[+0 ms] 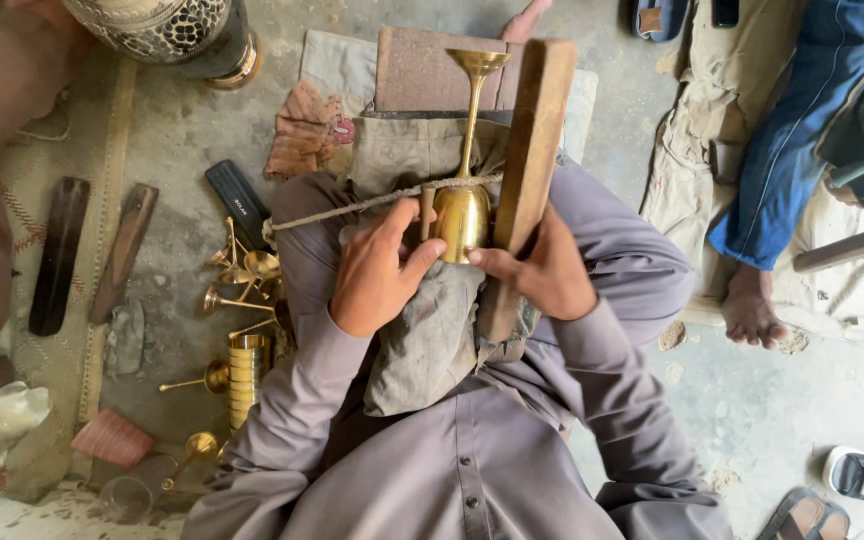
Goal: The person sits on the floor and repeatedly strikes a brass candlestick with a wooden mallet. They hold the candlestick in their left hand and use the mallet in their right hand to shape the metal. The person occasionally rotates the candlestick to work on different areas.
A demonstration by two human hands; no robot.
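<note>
Around: where the person sits cross-legged on the floor, small brass goblets and a stack of brass cups lie by the left knee; two dark wooden sticks lie further left; a patterned metal vessel stands at the top; another person's blue-trousered leg and bare foot rest at the right
In the way: a rope crosses the goblet's stem; a wooden block stands just right of the bowl, touching it; a grey cloth covers the lap beneath
Goblet: a brass goblet lies in the lap, base pointing away, bowl toward the body, between both hands
Left hand: the left hand is curled over the cloth, thumb and fingers pressed on the bowl's left side
Right hand: the right hand grips the block's lower part, thumb touching the bowl
Surface: bare grey concrete, dusty; sandals at the lower right
</note>
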